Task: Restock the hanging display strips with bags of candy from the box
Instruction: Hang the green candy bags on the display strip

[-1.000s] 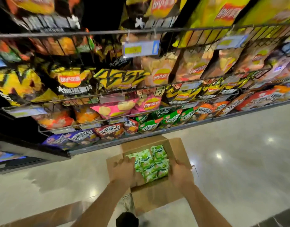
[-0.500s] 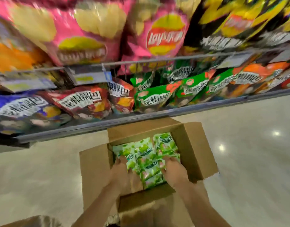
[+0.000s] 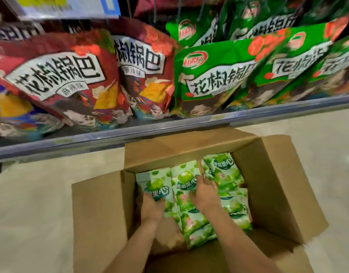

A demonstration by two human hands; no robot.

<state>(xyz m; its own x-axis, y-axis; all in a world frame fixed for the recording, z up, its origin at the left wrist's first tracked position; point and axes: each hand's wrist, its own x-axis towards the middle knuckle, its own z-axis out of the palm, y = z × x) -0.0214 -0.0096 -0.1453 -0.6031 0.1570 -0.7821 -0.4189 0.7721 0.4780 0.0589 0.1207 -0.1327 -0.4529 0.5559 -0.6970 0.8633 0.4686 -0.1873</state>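
An open cardboard box (image 3: 276,186) sits on the floor below the shelf, with several green and white candy bags (image 3: 224,174) packed inside. Both my hands are down in the box. My left hand (image 3: 153,208) grips the lower edge of the leftmost candy bag (image 3: 156,184), which tilts up a little. My right hand (image 3: 204,192) lies on the middle candy bag (image 3: 184,181), with fingers curled at its right edge, between it and the right-hand stack. No hanging display strip is in view.
A low shelf edge (image 3: 169,131) runs across just beyond the box, holding red snack bags (image 3: 57,79) at left and green snack bags (image 3: 215,75) at right. A blue and white price tag (image 3: 71,6) hangs at the top. Pale glossy floor (image 3: 31,213) surrounds the box.
My head has dropped much closer to the box and lowest shelf. Both hands have slid forward from the box's near part onto the candy bags; the left one now grips a bag.
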